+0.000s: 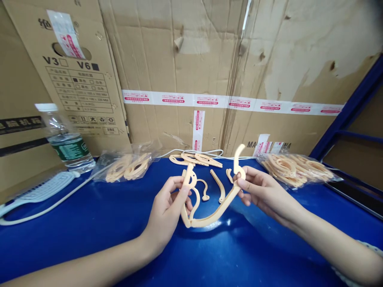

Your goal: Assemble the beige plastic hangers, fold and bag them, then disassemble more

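My left hand (167, 213) pinches one end of a partly unfolded beige folding hanger (214, 217), thumb in front and fingers behind. From its lower joint a long curved arm rises to my right hand (265, 189), whose thumb and forefinger grip the far end. A hook-shaped piece (238, 155) sticks up out of the right hand's grip; the fingers hide how it joins the arm. Behind the hanger, on the blue table, lie a loose hook (205, 193), a slim curved bar (218, 185) and a short piece (229, 175) partly covered by the right fingers.
Several folded hangers (206, 160) lie against the cardboard wall (176, 59). Clear bags of beige hangers stand left (136, 165) and right (295, 169). A water bottle (67, 139), a pale hairbrush (44, 189) and a white cable (56, 205) are at the left.
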`<state>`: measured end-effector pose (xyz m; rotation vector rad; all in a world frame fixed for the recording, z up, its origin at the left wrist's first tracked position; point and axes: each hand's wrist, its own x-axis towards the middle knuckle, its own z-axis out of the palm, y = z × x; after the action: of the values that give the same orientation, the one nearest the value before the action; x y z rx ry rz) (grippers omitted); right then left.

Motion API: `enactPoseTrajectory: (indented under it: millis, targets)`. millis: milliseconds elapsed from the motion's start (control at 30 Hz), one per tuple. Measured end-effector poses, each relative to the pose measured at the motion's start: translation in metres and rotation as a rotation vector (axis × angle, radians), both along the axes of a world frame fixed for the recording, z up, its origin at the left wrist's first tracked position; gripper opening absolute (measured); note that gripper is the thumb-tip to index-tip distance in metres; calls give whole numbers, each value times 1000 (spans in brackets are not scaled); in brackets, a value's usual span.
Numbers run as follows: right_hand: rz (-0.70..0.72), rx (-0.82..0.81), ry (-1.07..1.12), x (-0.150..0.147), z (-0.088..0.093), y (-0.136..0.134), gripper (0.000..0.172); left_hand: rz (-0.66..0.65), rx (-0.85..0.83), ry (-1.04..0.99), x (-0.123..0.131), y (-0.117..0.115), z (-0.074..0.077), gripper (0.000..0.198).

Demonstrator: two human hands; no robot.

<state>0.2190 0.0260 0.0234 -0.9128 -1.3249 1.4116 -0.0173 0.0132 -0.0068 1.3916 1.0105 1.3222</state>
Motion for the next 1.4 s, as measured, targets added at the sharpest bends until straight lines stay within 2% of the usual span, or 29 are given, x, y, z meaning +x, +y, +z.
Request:
enactPoseTrajectory:
  millis: [100,200,300,367,500,567,633,767,1000,1233,1400]
  targets:
    - [72,-12,26,-2,-6,2,34,-96,3,65,0,-3,3,24]
    - [132,-10,61,-8,-13,0,35,-219,103,170,-1,-5,6,19]
    - [179,24,55,-15,-19,-3,33,-378,166,216,-3,-4,7,22]
    - [207,66,31,-18,-21,-6,31,-475,92,167,-3,-2,5,25]
    - [255,184,-44,-22,-22,-12,25,-601,-206,79,-1,-1,-1,30]
    - [249,280,-144,-22,-22,-16,15,-616,-231,160,1,-2,-2,29]
    - [226,431,-270,-21,-21,-18,3,-623,-182,242,2,-4,-1,24]
    - [173,719,-419,-20,-21,-18,13,-600,-69,371,2,-5,3,21]
    - [133,856,-486,-18,-20,-18,17,-557,119,558,1,-5,2,35]
    - [171,1043,-548,-16,-20,-21,23,-577,182,637,-1,-7,3,37]
    - [203,1091,-607,-15,-20,-24,26,-604,203,670,-1,-7,5,37]
